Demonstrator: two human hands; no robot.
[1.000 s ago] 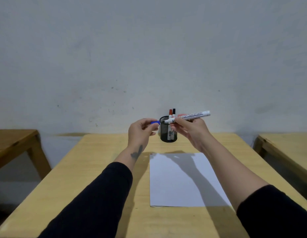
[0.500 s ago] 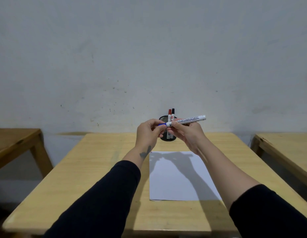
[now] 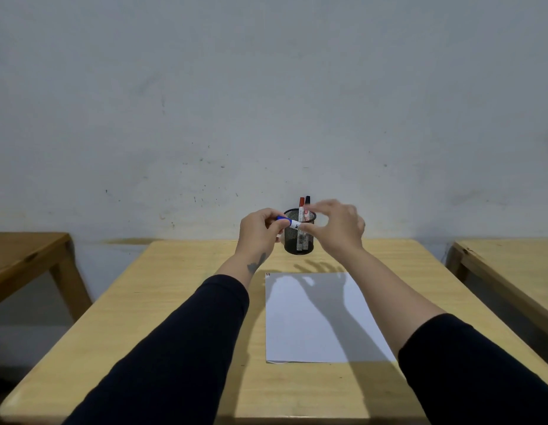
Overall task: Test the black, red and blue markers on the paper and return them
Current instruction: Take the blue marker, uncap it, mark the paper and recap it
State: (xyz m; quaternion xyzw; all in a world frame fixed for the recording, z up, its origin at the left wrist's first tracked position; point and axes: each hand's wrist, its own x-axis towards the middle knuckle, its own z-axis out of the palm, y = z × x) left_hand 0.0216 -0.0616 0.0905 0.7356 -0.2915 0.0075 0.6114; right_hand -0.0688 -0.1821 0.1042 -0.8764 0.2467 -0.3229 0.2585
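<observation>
My left hand pinches the blue cap end of the blue marker, held level in front of the black mesh pen holder. My right hand grips the marker's white barrel with thumb and fingertip while its other fingers are spread and blurred. It hides most of the barrel. The red marker and the black marker stand upright in the holder. The white paper lies on the table below my hands, with small marks at its top left corner.
The light wooden table stands against a grey wall. Another wooden table is at the left and a third at the right, with gaps between them.
My hands came together and the blue cap met the marker's tip. The barrel that stuck out to the right is now hidden behind my right hand, whose fingers have spread.
</observation>
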